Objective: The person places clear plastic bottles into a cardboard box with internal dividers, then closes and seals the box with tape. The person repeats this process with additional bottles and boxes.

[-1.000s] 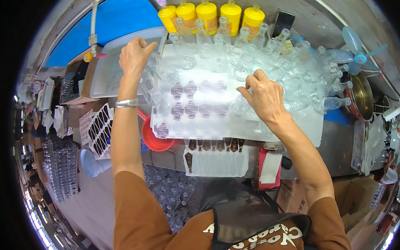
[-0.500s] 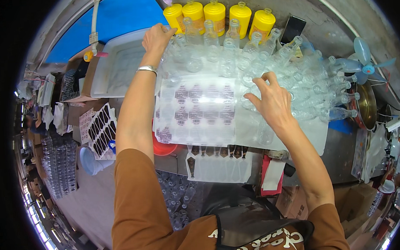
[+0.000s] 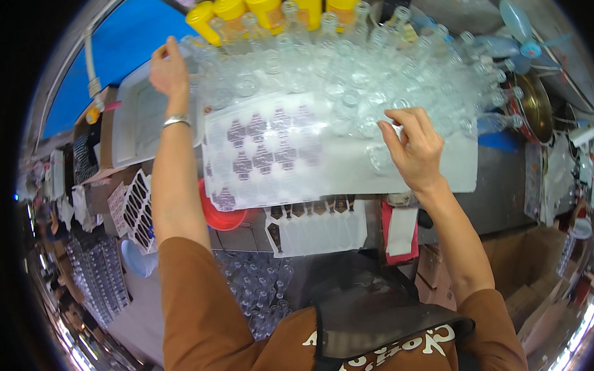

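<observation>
My left hand (image 3: 169, 71) is raised at the far left, beside the tray and the leftmost bottles. Its fingers are drawn together, and I cannot make out what is in them, if anything. Over the front of the crowd of clear glass bottles (image 3: 295, 45) is my right hand (image 3: 417, 148), its thumb and curved fingers apart with nothing visible between them. A clear glass bottle (image 3: 379, 159) lies just left of that hand. Between my arms, a sheet of dark-printed clear labels (image 3: 261, 142) lies on the white-covered worktop (image 3: 440, 170).
Yellow bottles (image 3: 264, 7) line the back. A translucent tray (image 3: 122, 129) stands left, a blue fan (image 3: 530, 48) and a metal pot (image 3: 533, 108) right. In front are a red basin (image 3: 226, 214), a sheet of black labels (image 3: 318, 234) and more bottles (image 3: 261, 285) lower down.
My left hand has moved left, away from the bottle tops, towards the tray. My right hand stays over the bottles with its fingers apart. The whole view has shifted.
</observation>
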Available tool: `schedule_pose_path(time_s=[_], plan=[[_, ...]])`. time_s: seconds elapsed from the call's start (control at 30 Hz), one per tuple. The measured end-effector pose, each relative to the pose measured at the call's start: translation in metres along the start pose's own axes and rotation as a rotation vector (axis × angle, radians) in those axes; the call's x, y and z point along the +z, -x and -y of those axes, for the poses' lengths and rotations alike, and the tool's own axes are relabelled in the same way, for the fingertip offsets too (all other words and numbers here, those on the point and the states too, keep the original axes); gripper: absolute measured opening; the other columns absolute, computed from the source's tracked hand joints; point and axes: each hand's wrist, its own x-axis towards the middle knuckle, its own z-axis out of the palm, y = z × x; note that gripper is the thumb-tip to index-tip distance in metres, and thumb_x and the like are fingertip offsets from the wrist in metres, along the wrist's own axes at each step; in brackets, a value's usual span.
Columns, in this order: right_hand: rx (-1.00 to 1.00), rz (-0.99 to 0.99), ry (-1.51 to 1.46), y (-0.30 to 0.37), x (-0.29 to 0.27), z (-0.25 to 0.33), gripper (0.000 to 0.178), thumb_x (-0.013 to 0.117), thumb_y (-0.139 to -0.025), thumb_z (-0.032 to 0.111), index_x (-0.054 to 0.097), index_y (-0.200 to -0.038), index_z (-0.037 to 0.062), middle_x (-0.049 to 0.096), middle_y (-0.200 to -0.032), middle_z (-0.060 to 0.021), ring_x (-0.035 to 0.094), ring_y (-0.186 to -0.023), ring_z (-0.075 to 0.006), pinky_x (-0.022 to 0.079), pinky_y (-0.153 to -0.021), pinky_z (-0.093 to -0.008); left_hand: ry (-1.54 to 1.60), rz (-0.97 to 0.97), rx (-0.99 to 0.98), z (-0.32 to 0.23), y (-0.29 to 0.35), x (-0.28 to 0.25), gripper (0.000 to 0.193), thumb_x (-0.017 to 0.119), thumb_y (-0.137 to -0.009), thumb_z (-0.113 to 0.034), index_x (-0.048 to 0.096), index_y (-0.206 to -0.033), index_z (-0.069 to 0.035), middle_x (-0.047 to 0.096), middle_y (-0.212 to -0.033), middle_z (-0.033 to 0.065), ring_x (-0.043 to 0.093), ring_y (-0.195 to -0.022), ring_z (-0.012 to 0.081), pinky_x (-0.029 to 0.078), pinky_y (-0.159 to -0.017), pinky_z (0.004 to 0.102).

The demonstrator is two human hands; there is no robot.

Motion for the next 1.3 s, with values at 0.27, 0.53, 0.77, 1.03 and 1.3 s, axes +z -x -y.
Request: schedule_pose_path(time_s=[0.27, 0.53, 0.77, 1.03, 1.3], plan=[[-0.121, -0.110, -0.006, 0.003, 0.011, -0.013, 0.015, 0.078, -0.077, 0.010, 0.068, -0.088, 0.0099, 0.062, -0.079, -0.0025, 0.054, -0.052, -0.0156, 0.041, -0.046, -0.0287, 0.069, -0.002, 0.033, 0.003, 0.016, -0.028, 0.048, 0.062, -0.091, -0.050, 0.073, -0.108, -0.007, 0.073, -0.107, 0.0118, 0.066, -0.101, 0.0281, 0.050, -0.088, 0.0379], [-0.148, -0.133, -0.059, 0.017, 0.008, -0.040, 0.031, 0.076, -0.072, 0.037, 0.063, -0.085, 0.0116, 0.059, -0.077, -0.0072, 0.061, -0.067, -0.0265, 0.049, -0.058, -0.0393, 0.431, 0.001, 0.398, -0.094, 0.085, -0.092, 0.033, 0.046, -0.105, -0.020, 0.065, -0.118, 0.005, 0.069, -0.116, 0.0173, 0.067, -0.105, 0.0245, 0.052, -0.093, 0.0340], [-0.299, -0.162, 0.218, 0.075, -0.197, -0.003, 0.042, 0.077, -0.071, 0.041, 0.064, -0.097, 0.0097, 0.060, -0.096, -0.0057, 0.058, -0.094, -0.0245, 0.037, -0.098, -0.0484, 0.876, 0.247, 0.419, -0.272, 0.289, -0.164, 0.040, 0.040, -0.106, -0.020, 0.057, -0.124, 0.011, 0.064, -0.120, 0.0232, 0.064, -0.109, 0.0327, 0.049, -0.101, 0.0407], [0.014, -0.366, 1.198, 0.370, -0.610, 0.023, 0.032, 0.070, -0.073, 0.029, 0.066, -0.101, 0.0136, 0.062, -0.106, -0.0070, 0.061, -0.097, -0.0252, 0.047, -0.087, -0.0454, 1.224, 1.315, 0.782, -0.438, 0.638, -0.322, 0.037, 0.054, -0.096, -0.011, 0.056, -0.129, 0.005, 0.061, -0.126, 0.0184, 0.058, -0.118, 0.0279, 0.043, -0.103, 0.0409], [1.493, -0.592, 1.471, 0.812, -0.915, 0.018, 0.063, 0.068, -0.085, 0.047, 0.055, -0.136, 0.0118, 0.050, -0.140, -0.0153, 0.049, -0.128, -0.0346, 0.041, -0.104, -0.0506, 1.147, 1.455, 1.801, -0.621, 0.864, -0.485, 0.073, 0.077, -0.082, -0.041, 0.051, -0.138, -0.002, 0.044, -0.147, 0.0176, 0.044, -0.134, 0.0363, 0.033, -0.112, 0.0511]])
